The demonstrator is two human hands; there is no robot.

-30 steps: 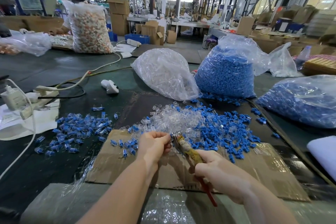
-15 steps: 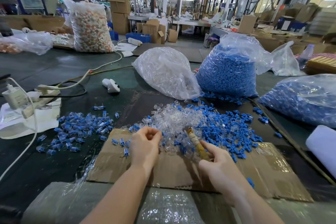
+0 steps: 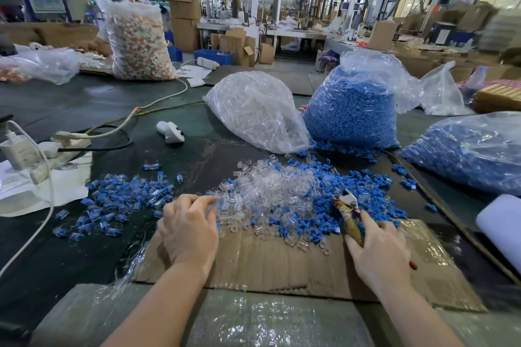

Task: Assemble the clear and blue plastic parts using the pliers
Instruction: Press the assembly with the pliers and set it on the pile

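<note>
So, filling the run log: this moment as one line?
left hand: picking in clear parts | right hand: holds pliers over blue parts

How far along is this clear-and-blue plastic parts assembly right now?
Done: a spread of joined clear-and-blue pieces lies on the dark mat at left. In hand: the left hand reaches into the loose clear plastic shells, while the right hand holds the worn yellow-handled pliers over the loose blue plastic plugs. Left: both loose piles, plus the full clear-parts bag and blue-parts bag.

Bright daylight (windows glaring), wide-angle warped, blurred edges.
</note>
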